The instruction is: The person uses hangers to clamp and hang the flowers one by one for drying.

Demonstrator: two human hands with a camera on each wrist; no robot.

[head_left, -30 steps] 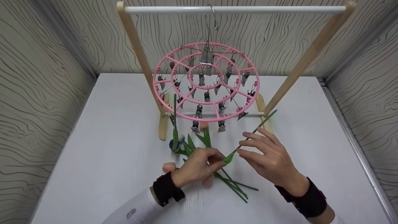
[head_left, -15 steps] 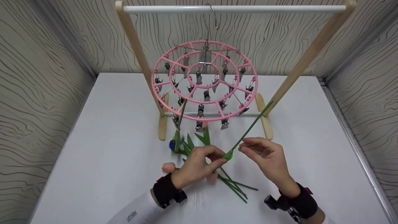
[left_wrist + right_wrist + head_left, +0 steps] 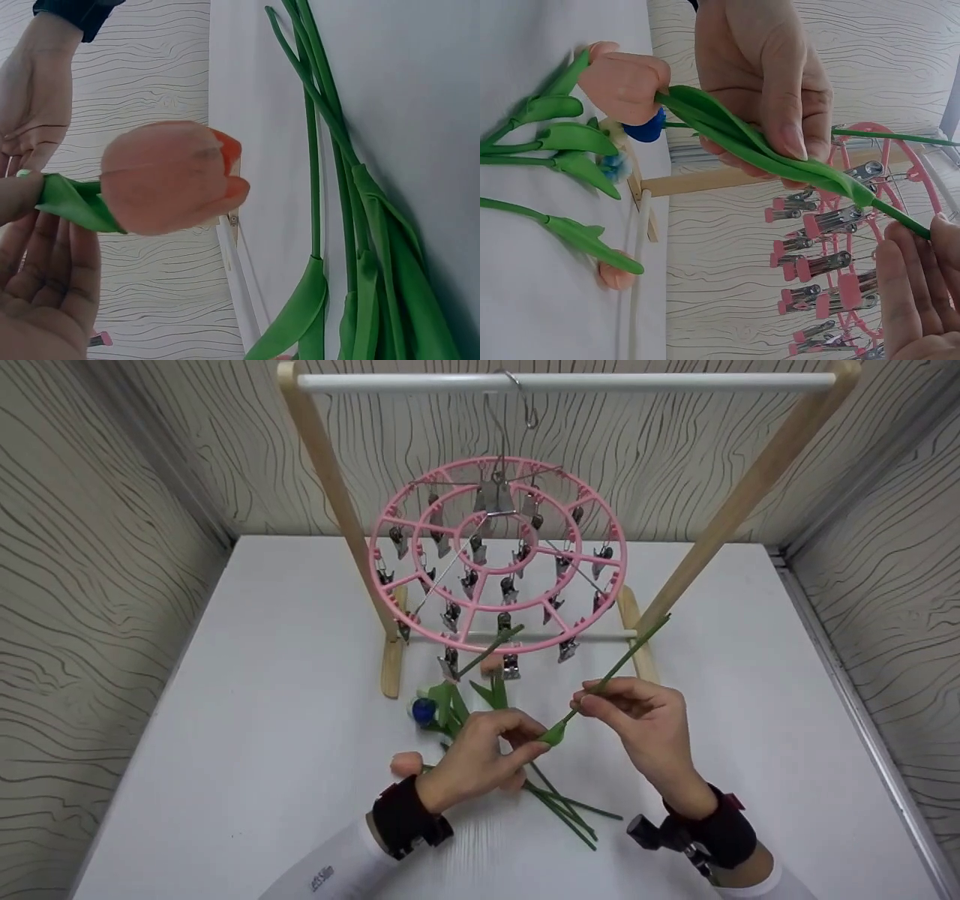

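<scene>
My left hand [image 3: 480, 757] pinches an orange-pink artificial tulip [image 3: 165, 180] by its green leaf [image 3: 761, 146] between thumb and fingers. The tulip's stem [image 3: 622, 661] slants up and away to the right. On that stem, just past the leaf, my right hand [image 3: 649, 727] pinches with thumb and fingertips. Below the left hand several loose tulips lie on the white table, with green stems [image 3: 562, 806] pointing forward right and a pink bloom [image 3: 406, 763] beside the wrist. A blue tulip [image 3: 424, 711] hangs bloom down at the front left of a pink round clip hanger [image 3: 480, 647].
The hanger with its many metal clips [image 3: 829, 262] hangs by a hook from the white bar [image 3: 637, 382] of a wooden stand [image 3: 716, 540]. The stand's feet [image 3: 391, 667] rest on the table [image 3: 225, 660]. Patterned walls close off the back and sides.
My right hand has drawn back from spread fingers along the stem and now pinches it near the leaf. The hanger has turned, carrying the blue tulip's stem rightward. My left hand has barely moved.
</scene>
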